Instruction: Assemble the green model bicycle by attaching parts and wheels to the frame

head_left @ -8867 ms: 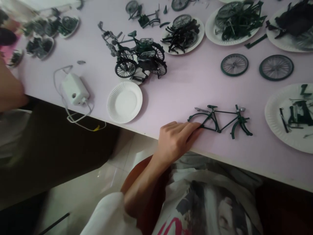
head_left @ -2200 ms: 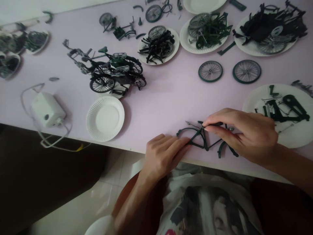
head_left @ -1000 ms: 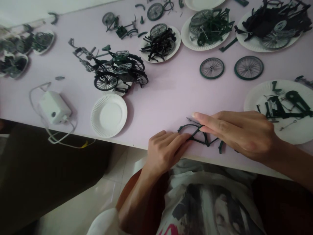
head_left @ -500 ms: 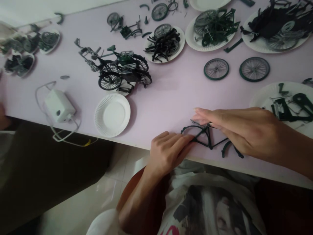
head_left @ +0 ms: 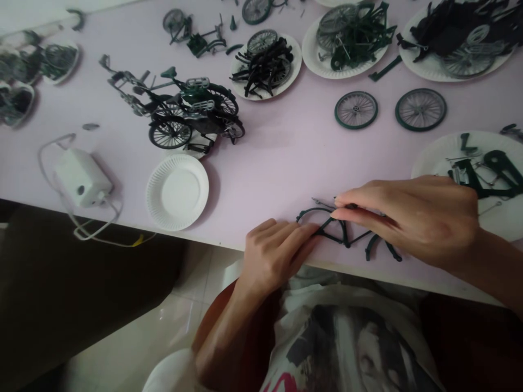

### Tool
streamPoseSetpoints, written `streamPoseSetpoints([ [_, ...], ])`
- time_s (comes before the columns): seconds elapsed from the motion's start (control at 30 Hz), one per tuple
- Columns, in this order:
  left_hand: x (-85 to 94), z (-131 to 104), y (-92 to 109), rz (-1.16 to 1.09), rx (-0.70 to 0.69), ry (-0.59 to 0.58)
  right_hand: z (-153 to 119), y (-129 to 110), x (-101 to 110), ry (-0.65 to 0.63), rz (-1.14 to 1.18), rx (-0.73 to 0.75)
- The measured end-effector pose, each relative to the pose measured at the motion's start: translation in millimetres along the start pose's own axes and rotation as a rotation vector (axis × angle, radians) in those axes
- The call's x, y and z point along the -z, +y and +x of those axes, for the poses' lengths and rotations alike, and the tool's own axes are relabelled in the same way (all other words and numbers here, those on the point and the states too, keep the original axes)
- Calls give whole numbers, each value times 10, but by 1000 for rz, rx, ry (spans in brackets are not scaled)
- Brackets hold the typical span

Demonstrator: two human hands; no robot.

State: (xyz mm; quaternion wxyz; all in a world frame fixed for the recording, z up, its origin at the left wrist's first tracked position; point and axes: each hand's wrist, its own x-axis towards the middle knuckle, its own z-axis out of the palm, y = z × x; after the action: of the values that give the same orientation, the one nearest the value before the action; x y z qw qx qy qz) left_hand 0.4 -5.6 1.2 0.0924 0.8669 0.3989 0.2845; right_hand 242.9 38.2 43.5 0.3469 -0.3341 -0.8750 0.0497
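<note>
A dark green miniature bicycle frame (head_left: 346,237) with a curved rear mudguard lies at the table's front edge. My left hand (head_left: 278,250) is closed on its left end, fingers pressed together against the tubes. My right hand (head_left: 412,220) pinches at the upper part of the frame with thumb and forefinger; a small dark bit shows between them, partly hidden. A thin grey piece (head_left: 322,203) lies just beyond the mudguard. Below my right hand is a loose curved dark green mudguard-like part (head_left: 371,246).
Two spoked wheels (head_left: 356,110) lie beyond my hands. A paper plate of green parts (head_left: 429,149) is at right; further plates of parts (head_left: 297,68) stand behind. Assembled miniature bicycles (head_left: 192,109), a bare paper plate (head_left: 177,190) and a white box with a cable (head_left: 84,177) are at left.
My right hand's fingers, stretched out flat over the frame before, are now bent into a pinch at its upper part. My left hand keeps its hold. The whole view has shifted slightly.
</note>
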Motion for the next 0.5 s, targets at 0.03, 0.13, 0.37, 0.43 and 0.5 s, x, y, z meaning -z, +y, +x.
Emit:
streamPoseSetpoints([
  [0.03, -1, 0, 1, 1, 4, 0, 2, 1, -10, 8, -17, 5],
  [0.13, -4, -4, 2, 1, 8, 5, -2, 13, -25, 32, -38, 53],
  [0.37, -9, -17, -1, 6, 15, 3, -59, 44, -16, -114, 233, 3],
  [0.43, -9, -19, -1, 7, 15, -1, -55, 33, -24, -137, 291, -29],
  [0.5, -9, -20, -1, 5, 17, 1, -39, 18, -34, -118, 290, -68],
])
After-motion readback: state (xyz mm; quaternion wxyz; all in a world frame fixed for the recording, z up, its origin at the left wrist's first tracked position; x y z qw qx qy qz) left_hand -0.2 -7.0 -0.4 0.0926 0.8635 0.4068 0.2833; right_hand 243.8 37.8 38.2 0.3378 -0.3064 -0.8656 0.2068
